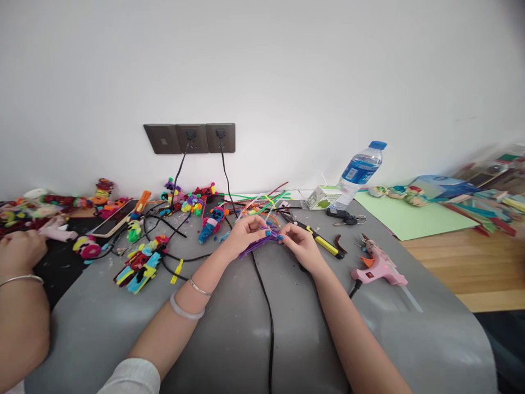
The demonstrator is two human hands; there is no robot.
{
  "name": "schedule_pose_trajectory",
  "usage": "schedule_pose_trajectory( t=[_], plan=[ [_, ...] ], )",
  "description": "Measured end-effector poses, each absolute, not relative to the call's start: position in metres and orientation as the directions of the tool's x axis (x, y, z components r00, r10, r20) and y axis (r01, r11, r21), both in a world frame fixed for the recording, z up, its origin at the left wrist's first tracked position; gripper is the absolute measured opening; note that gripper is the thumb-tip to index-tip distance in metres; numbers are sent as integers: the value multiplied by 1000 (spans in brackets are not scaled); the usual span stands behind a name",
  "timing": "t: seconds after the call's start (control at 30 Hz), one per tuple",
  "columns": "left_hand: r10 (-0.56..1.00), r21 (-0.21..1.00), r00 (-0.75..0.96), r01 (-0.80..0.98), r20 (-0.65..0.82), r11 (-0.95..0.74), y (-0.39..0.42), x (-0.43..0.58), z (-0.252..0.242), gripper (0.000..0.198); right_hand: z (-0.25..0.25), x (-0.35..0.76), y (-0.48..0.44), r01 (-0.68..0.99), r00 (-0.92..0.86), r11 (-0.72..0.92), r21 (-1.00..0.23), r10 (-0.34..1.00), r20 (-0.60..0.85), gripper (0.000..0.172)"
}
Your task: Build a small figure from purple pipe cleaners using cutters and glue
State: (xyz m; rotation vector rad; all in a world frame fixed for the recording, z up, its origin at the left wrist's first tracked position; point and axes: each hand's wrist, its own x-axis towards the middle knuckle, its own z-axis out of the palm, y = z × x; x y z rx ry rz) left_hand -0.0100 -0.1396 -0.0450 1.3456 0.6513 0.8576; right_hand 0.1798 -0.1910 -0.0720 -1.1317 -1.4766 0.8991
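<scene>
My left hand (246,235) and my right hand (301,243) meet over the grey mat (229,328), both pinched on a bundle of purple pipe cleaners (259,245). The purple strands stick out to the lower left from under my left fingers. A small blue piece shows between my fingertips. A black cable (268,317) runs down the mat beneath my hands. Loose pipe cleaners of many colours (266,202) lie just beyond my hands.
A pink glue gun (379,265) lies to the right, yellow-handled pliers (322,243) beside my right hand. A water bottle (359,172) and small carton (324,197) stand by the wall. Finished pipe-cleaner figures (139,265) lie left. Another person's arm (20,295) rests at far left.
</scene>
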Motion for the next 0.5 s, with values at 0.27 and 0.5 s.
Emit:
schedule_pose_trajectory(
  t=[0.27, 0.5],
  plan=[
    [838, 989, 540, -151, 73, 11, -140, -10, -44, 32, -72, 180, -190, 188, -34, 276, -943, 961, 274, 32],
    [835, 990, 545, -144, 79, 1, -139, -10, -46, 30, -72, 180, -190, 183, -38, 273, -944, 962, 270, 30]
  ],
)
